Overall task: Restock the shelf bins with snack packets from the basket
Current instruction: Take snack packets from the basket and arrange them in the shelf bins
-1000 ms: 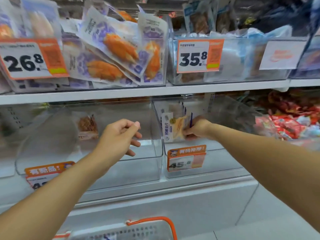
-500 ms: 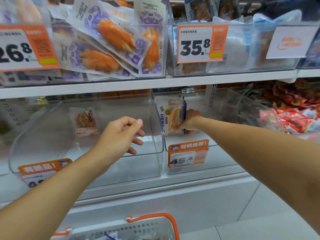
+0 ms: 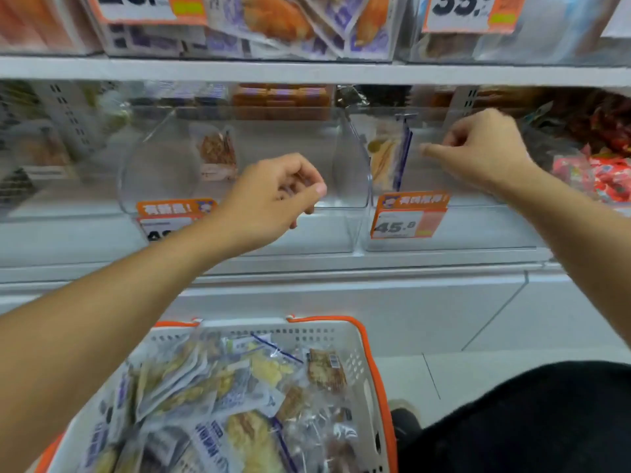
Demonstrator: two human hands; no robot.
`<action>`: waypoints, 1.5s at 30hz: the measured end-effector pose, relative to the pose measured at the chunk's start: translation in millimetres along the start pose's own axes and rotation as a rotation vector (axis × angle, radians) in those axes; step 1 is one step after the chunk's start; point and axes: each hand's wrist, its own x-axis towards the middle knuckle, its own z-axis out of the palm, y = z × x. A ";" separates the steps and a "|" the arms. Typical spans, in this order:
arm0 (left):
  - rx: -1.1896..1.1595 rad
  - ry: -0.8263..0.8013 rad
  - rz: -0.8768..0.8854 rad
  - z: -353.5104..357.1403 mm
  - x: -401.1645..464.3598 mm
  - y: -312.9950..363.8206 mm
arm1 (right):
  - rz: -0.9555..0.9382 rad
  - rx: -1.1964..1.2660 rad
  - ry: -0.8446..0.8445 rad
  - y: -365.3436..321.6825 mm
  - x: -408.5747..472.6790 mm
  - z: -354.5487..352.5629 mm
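A white basket with orange trim [image 3: 362, 365] sits low in front of me, holding several clear snack packets [image 3: 239, 390]. On the lower shelf stand two clear bins. In the left bin [image 3: 160, 186] one brown snack packet [image 3: 218, 155] stands at the back. The right bin [image 3: 454, 230] has a yellow-and-blue packet [image 3: 387, 157] upright against its left wall. My right hand [image 3: 485, 151] hovers just right of that packet, fingers curled, holding nothing. Before the left bin, my left hand [image 3: 273, 196] hangs loosely curled and holds nothing.
An orange price tag reading 45.8 [image 3: 406, 216] hangs on the right bin's front. Red packets [image 3: 601, 179] fill the bin farther right. The upper shelf [image 3: 307, 71] carries full bins with price tags. My dark-clothed leg [image 3: 532, 421] is at the bottom right.
My right hand has let go of the yellow-and-blue packet, which now stands in the right bin, and has drawn back to the right. The view has tipped down onto the basket.
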 end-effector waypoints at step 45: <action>-0.334 0.624 -0.584 -255.2 -157.3 -78.8 | 0.252 1.092 -0.853 -367.5 -36.4 165.8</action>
